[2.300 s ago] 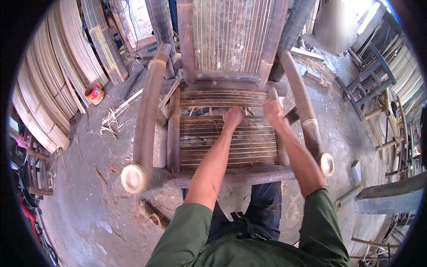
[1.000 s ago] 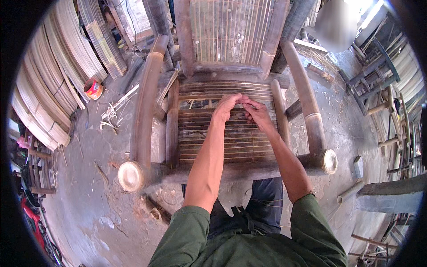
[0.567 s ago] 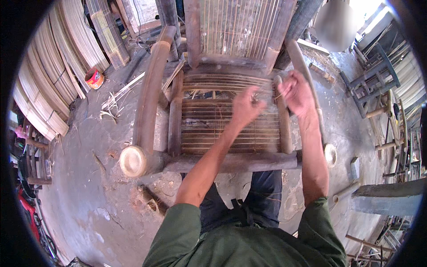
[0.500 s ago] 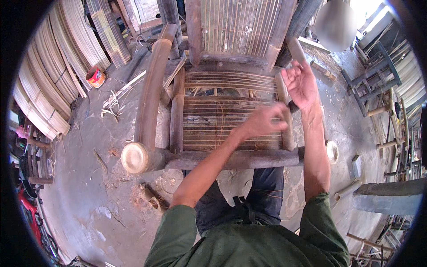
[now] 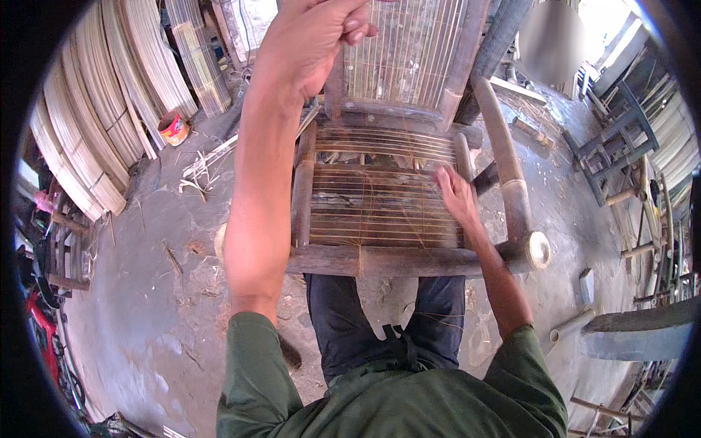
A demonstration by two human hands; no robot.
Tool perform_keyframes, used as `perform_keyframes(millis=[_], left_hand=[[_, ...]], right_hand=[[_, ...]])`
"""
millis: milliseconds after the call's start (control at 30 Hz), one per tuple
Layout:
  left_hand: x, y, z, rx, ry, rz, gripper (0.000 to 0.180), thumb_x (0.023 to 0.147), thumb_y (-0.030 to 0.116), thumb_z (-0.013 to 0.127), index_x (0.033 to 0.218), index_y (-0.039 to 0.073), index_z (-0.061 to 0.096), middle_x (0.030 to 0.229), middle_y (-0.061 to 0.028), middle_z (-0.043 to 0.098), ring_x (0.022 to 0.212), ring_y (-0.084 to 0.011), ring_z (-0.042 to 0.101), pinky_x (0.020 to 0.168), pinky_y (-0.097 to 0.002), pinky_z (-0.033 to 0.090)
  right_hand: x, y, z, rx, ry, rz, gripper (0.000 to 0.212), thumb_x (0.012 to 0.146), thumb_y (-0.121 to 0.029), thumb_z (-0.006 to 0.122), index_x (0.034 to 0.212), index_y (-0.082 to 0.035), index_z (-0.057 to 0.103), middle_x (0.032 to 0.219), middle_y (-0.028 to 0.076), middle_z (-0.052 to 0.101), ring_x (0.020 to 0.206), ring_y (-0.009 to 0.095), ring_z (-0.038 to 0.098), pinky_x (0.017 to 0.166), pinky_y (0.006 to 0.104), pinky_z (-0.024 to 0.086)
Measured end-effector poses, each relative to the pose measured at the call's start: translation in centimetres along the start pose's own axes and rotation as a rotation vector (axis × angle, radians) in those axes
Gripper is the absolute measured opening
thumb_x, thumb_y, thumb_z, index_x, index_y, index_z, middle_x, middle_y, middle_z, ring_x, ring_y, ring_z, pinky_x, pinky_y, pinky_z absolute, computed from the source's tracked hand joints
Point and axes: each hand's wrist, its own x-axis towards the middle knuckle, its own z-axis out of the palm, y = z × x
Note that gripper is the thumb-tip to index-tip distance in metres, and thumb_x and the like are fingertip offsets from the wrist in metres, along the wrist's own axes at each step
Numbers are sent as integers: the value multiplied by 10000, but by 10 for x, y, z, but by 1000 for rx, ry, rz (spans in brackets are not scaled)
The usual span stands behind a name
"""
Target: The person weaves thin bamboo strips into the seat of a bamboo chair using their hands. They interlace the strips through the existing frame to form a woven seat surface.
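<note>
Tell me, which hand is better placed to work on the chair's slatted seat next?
Probably the right hand: it appears low over the slatted seat, toward its right side, though blur hides its grip. The left hand is raised high, partly across the backrest in view, farther from the seat.

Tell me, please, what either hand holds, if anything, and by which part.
It cannot be told: the left hand has curled fingers partly cut off by the picture's top edge, and the right hand, over the slatted seat, is blurred.

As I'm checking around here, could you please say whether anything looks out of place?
The seat slats leave a wide gap toward the rear, unlike their closer spacing elsewhere; loose strips litter the floor at left.
</note>
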Motion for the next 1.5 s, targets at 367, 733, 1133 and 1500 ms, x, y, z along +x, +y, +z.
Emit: perform_keyframes(millis=[367,733,1133,1500], left_hand=[[71,-89,33,291,-330,190,282,953,293,541,959,35,655,642,27,521,610,-77,483,612,-255,433],[-60,-380,41,988,-225,15,271,758,185,711,1000,77,655,1027,-200,608,993,-392,584,833,-471,486],[-23,-372,26,806,-20,-226,211,857,298,596,853,114,700,831,-168,661,810,-392,631,685,-489,498],[-31,-351,48,746,-77,-90,283,853,307,611,917,37,664,870,-182,666,865,-381,625,744,-458,487]], right_hand=[[95,72,53,537,55,22,375,953,-297,545,694,-26,548,662,15,563,582,104,477,641,273,471],[128,46,15,129,-116,152,349,927,-291,580,849,35,678,679,48,647,586,141,631,538,293,537],[101,12,-5,854,198,310,381,942,-379,562,966,-8,644,744,29,607,644,116,555,607,285,492],[99,89,44,-289,151,-135,264,912,-253,608,897,10,628,718,141,633,661,276,626,660,331,495]])
